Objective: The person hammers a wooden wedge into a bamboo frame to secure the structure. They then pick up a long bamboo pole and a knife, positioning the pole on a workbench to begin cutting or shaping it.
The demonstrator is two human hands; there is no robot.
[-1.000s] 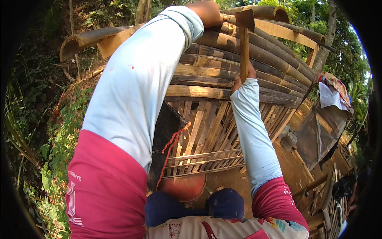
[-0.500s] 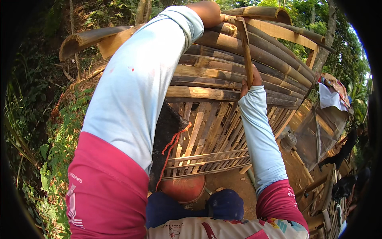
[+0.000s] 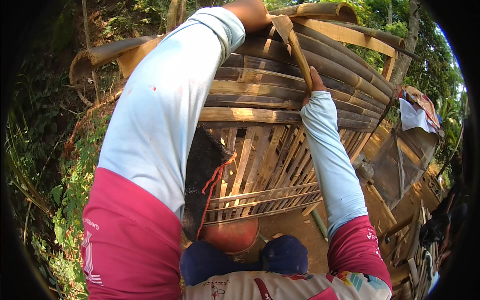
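Gripping a brown, wooden-handled, wedge-headed hatchet [image 3: 299, 52] in the closed right hand [image 3: 315, 82], near the curved brown bamboo panel's upper edge; cannot tell the grip of the left hand [image 3: 252, 14]. Outdoors, among green trees [image 3: 414, 30].

Site: outdoors, a woodland clearing in use as a building spot. Evidence: tree [image 3: 411, 42] trunks behind; dense foliage [image 3: 65, 200] at left; sun and leaf shade falling on the work; bare earth [image 3: 295, 228] underfoot. Building signs: split bamboo [image 3: 330, 62] laid in overlapping rows above a row of slats [image 3: 242, 160]; timber beam [image 3: 345, 34] at far side; hatchet [image 3: 295, 45] in use; loose sticks [image 3: 417, 235] heaped at right, near a draped sheet [image 3: 407, 162].
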